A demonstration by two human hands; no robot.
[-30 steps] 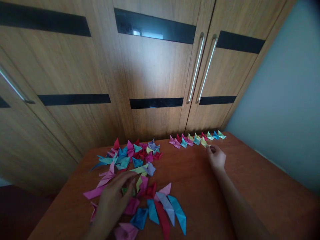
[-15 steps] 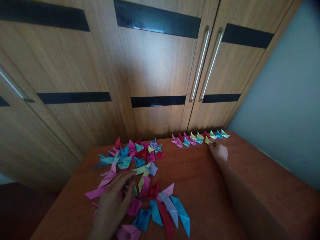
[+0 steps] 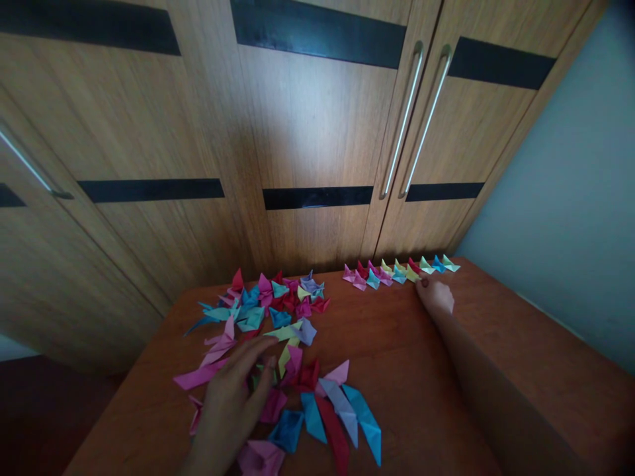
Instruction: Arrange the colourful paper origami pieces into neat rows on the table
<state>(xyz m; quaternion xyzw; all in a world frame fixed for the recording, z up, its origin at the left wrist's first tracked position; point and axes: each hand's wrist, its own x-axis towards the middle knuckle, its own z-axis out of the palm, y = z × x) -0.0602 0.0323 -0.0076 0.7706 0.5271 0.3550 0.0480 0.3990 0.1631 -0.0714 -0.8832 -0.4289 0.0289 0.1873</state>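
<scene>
My left hand (image 3: 238, 390) hovers over the near pile of folded paper, fingers curved and apart, a green piece (image 3: 264, 375) partly hidden behind them. My right hand (image 3: 435, 295) is closed at the right end of the front row, its fingertips on a yellow paper boat (image 3: 411, 274). Two rows of small folded boats stand along the table's back edge, among them a light blue one (image 3: 372, 279) and a pink one (image 3: 359, 281). At the left lies a heap of pink, red, blue and purple folded pieces, with a blue one (image 3: 280, 318) at its front.
The wooden table (image 3: 397, 350) meets a wardrobe (image 3: 317, 125) with black strips and metal handles (image 3: 403, 122). A pale wall (image 3: 555, 218) rises at the right. Long folded strips, one of them blue (image 3: 366, 423), lie near the table's front middle.
The view has shifted slightly, moving the papers a little to the right in the picture. Both hands keep nearly the same poses over the same places.
</scene>
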